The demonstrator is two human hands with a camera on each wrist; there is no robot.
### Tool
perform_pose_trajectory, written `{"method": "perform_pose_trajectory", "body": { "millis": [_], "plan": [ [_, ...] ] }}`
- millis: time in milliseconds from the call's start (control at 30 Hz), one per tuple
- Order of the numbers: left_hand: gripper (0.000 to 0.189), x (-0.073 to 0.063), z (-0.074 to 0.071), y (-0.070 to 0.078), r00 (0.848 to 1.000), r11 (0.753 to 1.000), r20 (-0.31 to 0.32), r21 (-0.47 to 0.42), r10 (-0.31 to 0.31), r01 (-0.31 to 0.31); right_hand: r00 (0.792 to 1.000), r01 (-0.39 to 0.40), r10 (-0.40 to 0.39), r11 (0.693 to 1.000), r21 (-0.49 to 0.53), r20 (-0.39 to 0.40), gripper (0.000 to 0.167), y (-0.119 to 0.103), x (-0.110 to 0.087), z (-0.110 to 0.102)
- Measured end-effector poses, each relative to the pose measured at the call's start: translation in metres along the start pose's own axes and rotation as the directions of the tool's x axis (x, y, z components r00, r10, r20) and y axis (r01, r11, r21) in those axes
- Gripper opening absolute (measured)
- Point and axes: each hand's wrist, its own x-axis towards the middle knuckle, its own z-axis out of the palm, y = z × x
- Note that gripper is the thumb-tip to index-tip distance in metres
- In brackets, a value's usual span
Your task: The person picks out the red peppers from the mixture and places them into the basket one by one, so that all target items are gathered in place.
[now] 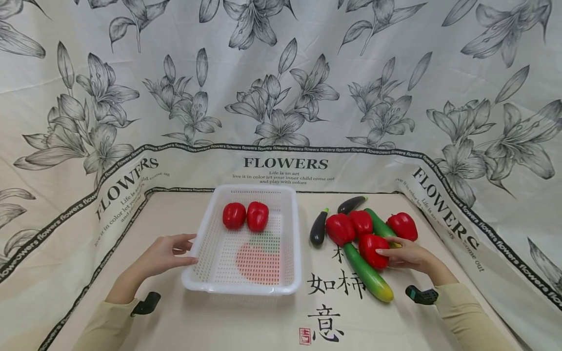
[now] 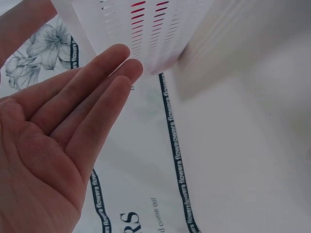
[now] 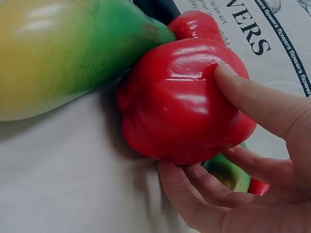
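My right hand (image 1: 408, 254) holds a glossy red bell pepper (image 1: 373, 251), its thumb on one side and fingers on the other. In the right wrist view the thumb presses the top of this bell pepper (image 3: 187, 102) and fingertips reach under it. A long green vegetable with a yellow end (image 1: 368, 273) lies right beside it. My left hand (image 1: 163, 254) is at the left side of a white perforated basket (image 1: 241, 287), fingers fairly straight. The left wrist view shows the fingertips by the basket wall (image 2: 146, 34); contact is hard to tell. Two red bell peppers (image 1: 257, 217) sit inside the basket.
Around the held pepper lie more red bell peppers (image 1: 340, 229), another green vegetable (image 1: 381, 225) and two dark eggplants (image 1: 318, 228). A flower-printed cloth (image 1: 281, 168) rises behind and at both sides of the pale tabletop (image 1: 246, 321).
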Motion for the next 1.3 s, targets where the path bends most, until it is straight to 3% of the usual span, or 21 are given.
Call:
{"method": "perform_pose_trajectory", "body": {
  "millis": [533, 733, 1300],
  "plan": [
    [0.074, 0.001, -0.001, 0.002, 1.0, 1.0, 0.01, 0.003, -0.005, 0.005, 1.0, 0.01, -0.011, 0.999, 0.041, 0.02, 0.085, 0.001, -0.006, 0.001],
    [0.074, 0.001, -0.001, 0.004, 1.0, 1.0, 0.009, 0.007, -0.007, 0.007, 0.999, 0.037, -0.037, 0.999, 0.018, 0.028, 0.085, 0.002, -0.009, -0.002],
    [0.073, 0.0, -0.004, 0.008, 1.0, 1.0, 0.015, 0.026, -0.005, 0.004, 1.0, 0.015, -0.015, 1.0, 0.008, 0.0, 0.09, -0.002, -0.023, -0.015]
  ]
}}
